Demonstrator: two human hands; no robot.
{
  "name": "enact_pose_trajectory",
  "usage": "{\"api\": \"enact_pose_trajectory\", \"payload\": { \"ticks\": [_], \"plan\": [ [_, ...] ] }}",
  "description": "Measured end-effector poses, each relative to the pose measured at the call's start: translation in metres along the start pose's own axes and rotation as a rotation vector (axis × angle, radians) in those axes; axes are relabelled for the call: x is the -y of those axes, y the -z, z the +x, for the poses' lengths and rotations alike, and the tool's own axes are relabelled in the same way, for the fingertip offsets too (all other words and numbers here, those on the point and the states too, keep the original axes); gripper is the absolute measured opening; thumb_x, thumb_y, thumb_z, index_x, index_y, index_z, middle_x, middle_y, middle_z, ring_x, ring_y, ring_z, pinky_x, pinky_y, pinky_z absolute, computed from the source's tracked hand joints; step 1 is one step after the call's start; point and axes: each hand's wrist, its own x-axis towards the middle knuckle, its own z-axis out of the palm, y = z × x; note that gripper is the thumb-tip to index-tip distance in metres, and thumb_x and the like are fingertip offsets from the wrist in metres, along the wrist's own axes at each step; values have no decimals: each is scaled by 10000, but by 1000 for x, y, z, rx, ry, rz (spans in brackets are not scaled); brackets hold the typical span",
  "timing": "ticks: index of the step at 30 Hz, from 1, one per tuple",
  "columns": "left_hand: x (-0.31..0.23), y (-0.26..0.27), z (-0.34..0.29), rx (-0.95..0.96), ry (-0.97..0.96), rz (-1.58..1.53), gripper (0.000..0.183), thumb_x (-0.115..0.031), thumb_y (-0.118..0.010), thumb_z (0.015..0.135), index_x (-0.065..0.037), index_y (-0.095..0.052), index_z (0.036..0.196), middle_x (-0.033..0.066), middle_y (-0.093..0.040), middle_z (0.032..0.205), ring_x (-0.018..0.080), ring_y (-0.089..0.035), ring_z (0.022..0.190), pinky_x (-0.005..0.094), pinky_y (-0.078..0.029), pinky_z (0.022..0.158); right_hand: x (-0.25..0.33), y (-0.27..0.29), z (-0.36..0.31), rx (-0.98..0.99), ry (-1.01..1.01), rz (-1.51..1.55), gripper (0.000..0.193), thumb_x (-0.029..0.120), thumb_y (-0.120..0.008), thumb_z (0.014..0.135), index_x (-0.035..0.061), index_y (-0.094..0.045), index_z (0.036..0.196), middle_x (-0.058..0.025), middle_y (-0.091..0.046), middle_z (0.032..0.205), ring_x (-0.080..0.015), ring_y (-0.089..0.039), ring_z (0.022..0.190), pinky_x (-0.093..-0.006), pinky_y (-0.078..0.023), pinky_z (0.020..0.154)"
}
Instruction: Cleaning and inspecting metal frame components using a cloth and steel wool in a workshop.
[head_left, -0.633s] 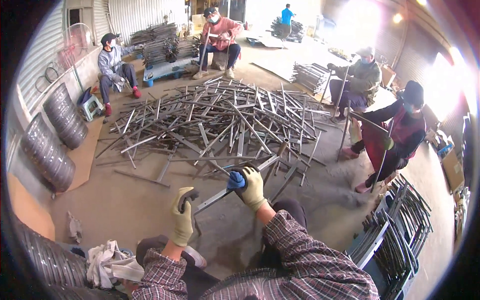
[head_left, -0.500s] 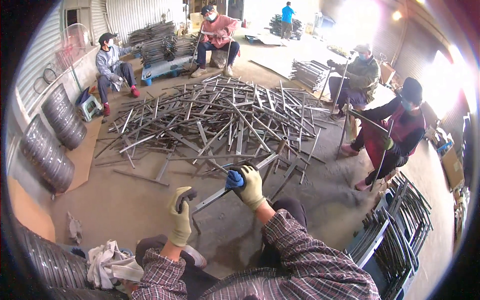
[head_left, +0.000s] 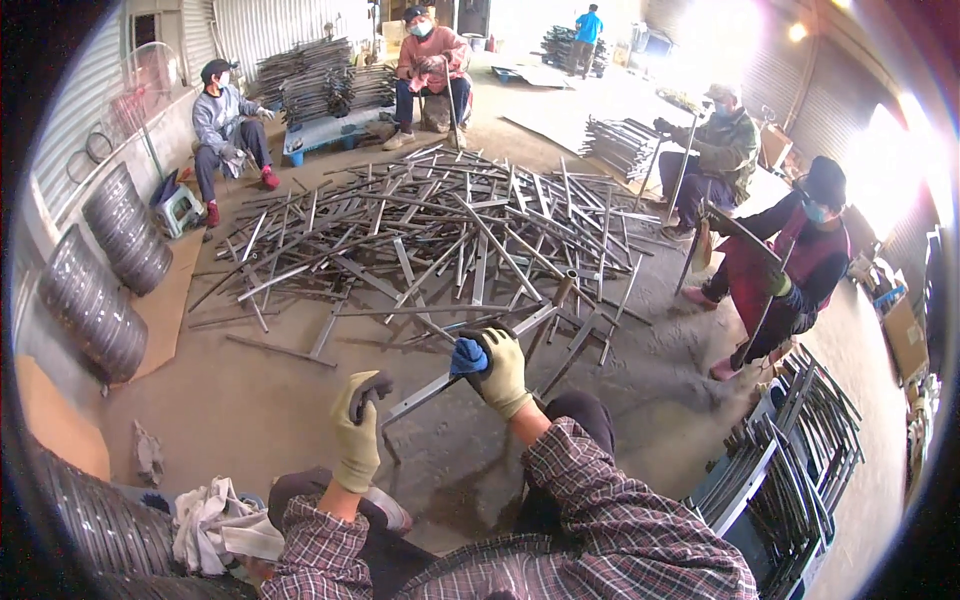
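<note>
My right hand (head_left: 500, 375), in a pale glove with a dark palm, is closed around a bunched blue cloth (head_left: 468, 357). It presses the cloth at the middle of a grey metal bar frame (head_left: 420, 400), which slants up to the right in front of my knees. A leg of the frame points down at its near left end; an upright round tube (head_left: 563, 291) stands by its far end. My left hand (head_left: 358, 425), gloved alike, is raised beside the near end, apart from the bar, its fingers curled in with nothing visible in them.
A large heap of metal frames (head_left: 430, 235) lies ahead. Stacked bars (head_left: 770, 490) sit close on my right. Ribbed dark stacks (head_left: 90, 310) and a crumpled pale cloth (head_left: 225, 525) are on my left. Several people sit around the heap, one nearby (head_left: 800, 260) holding a frame.
My hands and the bar frame stay nearly in place. Across the heap, the person in pink has lowered the frame they held up and now has one upright bar beside the knee.
</note>
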Motion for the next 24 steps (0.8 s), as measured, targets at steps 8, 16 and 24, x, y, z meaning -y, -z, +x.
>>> {"api": "enact_pose_trajectory", "payload": {
  "ticks": [8,16,24],
  "plan": [
    [29,11,-14,46,91,-286,676,-177,-639,808,-77,-378,1423,67,-567,1208,150,-560,1062,275,-453,914,-3,-3,0,10,16,-23,386,173,-692,648,100,-655,1025,-109,-641,952,-336,-592,936,-412,-461,858],
    [49,45,-32,348,457,-229,797,-30,-659,763,-104,-302,1471,84,-514,1296,155,-508,1159,270,-450,929,-11,-5,1,42,35,-25,389,217,-704,664,93,-642,1028,-106,-634,952,-322,-585,944,-424,-437,907],
    [15,31,-27,288,300,-382,585,-95,-605,871,-49,-386,1411,88,-475,1376,212,-460,1266,326,-409,1020,1,0,-5,16,9,-36,330,191,-702,668,88,-665,980,-116,-643,928,-333,-596,926,-410,-464,850]
  ]
}}
